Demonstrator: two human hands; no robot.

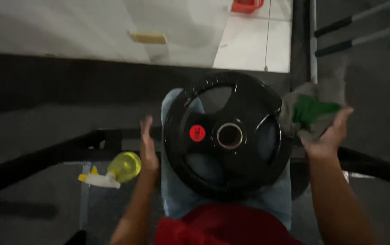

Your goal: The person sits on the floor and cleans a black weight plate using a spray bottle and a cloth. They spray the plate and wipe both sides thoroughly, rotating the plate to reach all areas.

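A black round weight plate (245, 113) with a red centre sticker and a metal-ringed hole lies flat on my lap, over my light blue trousers (176, 199). My left hand (148, 145) is open, fingers up, just left of the plate's rim; contact is unclear. My right hand (329, 136) is at the plate's right side and holds a grey and green cloth (310, 109) against or near the rim. The picture is motion-blurred.
A yellow spray bottle with a white nozzle (113, 171) lies on the dark floor to my left. Black metal frame bars (67, 152) run across under my legs. Bars with black grips (358, 27) stand at the upper right. A red crate (247, 5) sits far off on white tiles.
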